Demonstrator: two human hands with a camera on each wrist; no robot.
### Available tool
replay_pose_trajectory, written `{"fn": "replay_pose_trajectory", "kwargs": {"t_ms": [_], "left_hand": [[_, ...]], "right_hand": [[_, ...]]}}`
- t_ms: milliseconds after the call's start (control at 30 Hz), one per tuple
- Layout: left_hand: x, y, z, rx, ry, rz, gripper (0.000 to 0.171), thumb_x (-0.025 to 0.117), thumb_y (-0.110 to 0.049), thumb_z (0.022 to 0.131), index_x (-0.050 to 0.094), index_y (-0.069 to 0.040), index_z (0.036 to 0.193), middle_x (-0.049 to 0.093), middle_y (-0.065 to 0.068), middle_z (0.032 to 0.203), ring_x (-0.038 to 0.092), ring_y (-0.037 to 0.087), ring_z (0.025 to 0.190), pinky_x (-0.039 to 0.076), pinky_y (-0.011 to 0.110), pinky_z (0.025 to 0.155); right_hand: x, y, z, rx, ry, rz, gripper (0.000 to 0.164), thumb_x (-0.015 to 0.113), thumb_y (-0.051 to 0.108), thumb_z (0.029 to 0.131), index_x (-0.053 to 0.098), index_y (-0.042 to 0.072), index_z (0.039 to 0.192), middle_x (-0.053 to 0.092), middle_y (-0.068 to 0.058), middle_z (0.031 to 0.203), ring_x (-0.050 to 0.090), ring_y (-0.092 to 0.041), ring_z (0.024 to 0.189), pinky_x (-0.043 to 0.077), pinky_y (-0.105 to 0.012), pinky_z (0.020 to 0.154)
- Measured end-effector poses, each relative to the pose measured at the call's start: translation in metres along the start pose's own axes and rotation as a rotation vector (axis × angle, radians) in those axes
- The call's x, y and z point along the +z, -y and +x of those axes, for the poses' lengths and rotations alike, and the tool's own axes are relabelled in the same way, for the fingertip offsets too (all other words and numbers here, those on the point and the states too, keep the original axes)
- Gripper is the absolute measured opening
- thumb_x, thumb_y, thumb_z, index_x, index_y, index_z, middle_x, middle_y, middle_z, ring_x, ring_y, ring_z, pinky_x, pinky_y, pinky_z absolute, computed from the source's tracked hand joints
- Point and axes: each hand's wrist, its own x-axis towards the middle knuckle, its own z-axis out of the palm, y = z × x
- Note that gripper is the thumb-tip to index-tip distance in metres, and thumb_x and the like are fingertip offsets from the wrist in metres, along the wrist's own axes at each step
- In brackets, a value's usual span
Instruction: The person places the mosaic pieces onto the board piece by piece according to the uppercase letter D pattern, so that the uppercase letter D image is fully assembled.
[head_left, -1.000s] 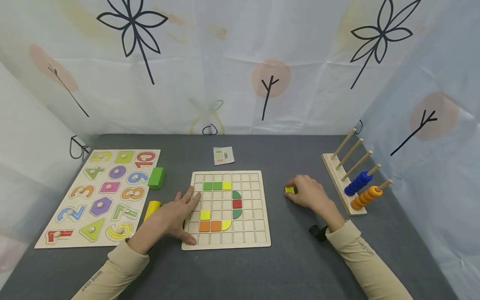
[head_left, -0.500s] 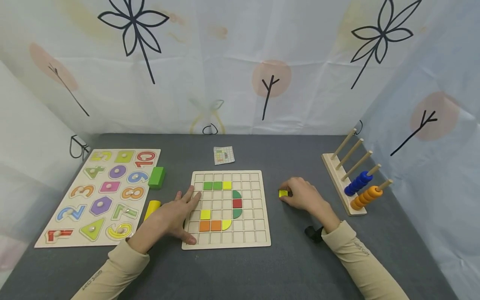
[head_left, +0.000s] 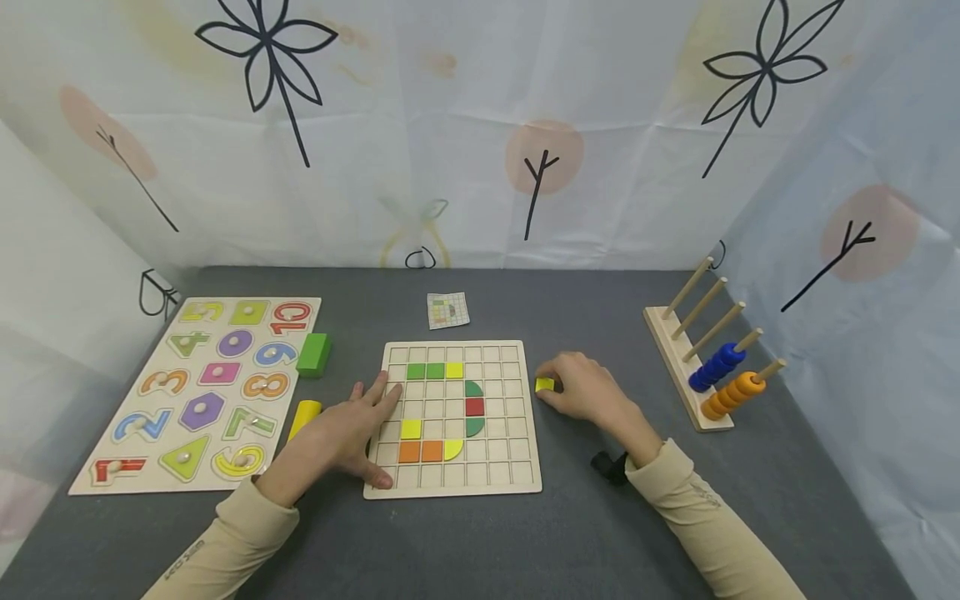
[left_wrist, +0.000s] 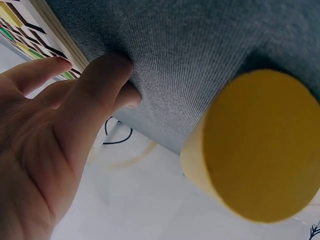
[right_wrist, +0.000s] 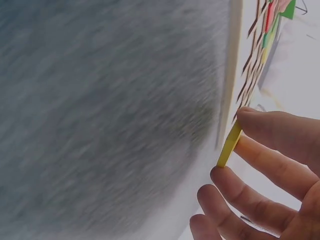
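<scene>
A yellow square tile is pinched between the thumb and fingers of my right hand, just off the right edge of the grid board. In the right wrist view the thin tile is seen edge-on between the fingertips. My left hand rests on the board's left edge with its fingers spread. Several tiles lie in the grid, among them a red square, two orange squares and a yellow quarter-round tile. Close to the left hand stands a yellow cylinder.
A number-and-shape puzzle board lies at left with a green block at its right edge. Behind the grid lies a small pattern card. A wooden peg stand with blue and orange rings stands at right.
My right hand has moved left with the yellow tile, from near the peg stand's side up to the board's right edge. My left hand has stayed in place.
</scene>
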Motion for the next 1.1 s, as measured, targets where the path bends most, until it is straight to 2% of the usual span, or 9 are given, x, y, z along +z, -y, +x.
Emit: {"fn": "replay_pose_trajectory", "kwargs": {"t_ms": [300, 467, 633, 833, 1100], "left_hand": [[0.000, 0.000, 0.000, -0.007, 0.005, -0.013, 0.133, 0.099, -0.046, 0.057, 0.028, 0.001, 0.159, 0.016, 0.032, 0.167, 0.024, 0.064, 0.147, 0.037, 0.071, 0.110], [-0.001, 0.000, 0.000, -0.008, 0.008, -0.020, 0.132, 0.099, -0.045, 0.057, 0.028, 0.001, 0.159, 0.016, 0.032, 0.167, 0.023, 0.064, 0.147, 0.037, 0.072, 0.110], [-0.001, 0.000, 0.001, -0.010, 0.013, -0.022, 0.133, 0.099, -0.045, 0.057, 0.028, 0.001, 0.159, 0.015, 0.032, 0.167, 0.022, 0.065, 0.147, 0.036, 0.073, 0.110], [0.000, 0.001, 0.001, -0.011, 0.010, -0.026, 0.132, 0.099, -0.045, 0.057, 0.029, 0.001, 0.159, 0.016, 0.032, 0.167, 0.023, 0.065, 0.147, 0.036, 0.073, 0.110], [0.000, 0.002, 0.000, -0.004, 0.010, -0.025, 0.131, 0.099, -0.046, 0.058, 0.030, 0.000, 0.159, 0.016, 0.032, 0.167, 0.024, 0.065, 0.146, 0.038, 0.073, 0.108]], "right_hand": [[0.000, 0.029, 0.013, 0.010, 0.014, -0.010, 0.027, 0.077, 0.016, 0.090, 0.077, 0.008, 0.116, 0.072, -0.009, 0.098, 0.059, -0.016, 0.078, 0.041, -0.026, 0.057], [0.006, 0.049, 0.023, -0.010, 0.035, -0.012, 0.027, 0.078, 0.019, 0.090, 0.077, 0.011, 0.116, 0.074, -0.009, 0.107, 0.068, -0.020, 0.090, 0.049, -0.029, 0.058], [0.013, 0.072, 0.033, -0.085, 0.060, 0.007, 0.026, 0.076, 0.017, 0.091, 0.078, 0.010, 0.116, 0.075, -0.010, 0.114, 0.072, -0.025, 0.100, 0.056, -0.035, 0.064], [0.021, 0.103, 0.045, -0.159, 0.098, -0.005, 0.026, 0.076, 0.017, 0.092, 0.078, 0.008, 0.116, 0.075, -0.009, 0.118, 0.068, -0.020, 0.092, 0.056, -0.033, 0.070], [0.039, 0.132, 0.056, -0.177, 0.149, -0.042, 0.025, 0.077, 0.023, 0.092, 0.078, 0.013, 0.115, 0.076, -0.002, 0.118, 0.064, -0.012, 0.086, 0.051, -0.025, 0.059]]}}
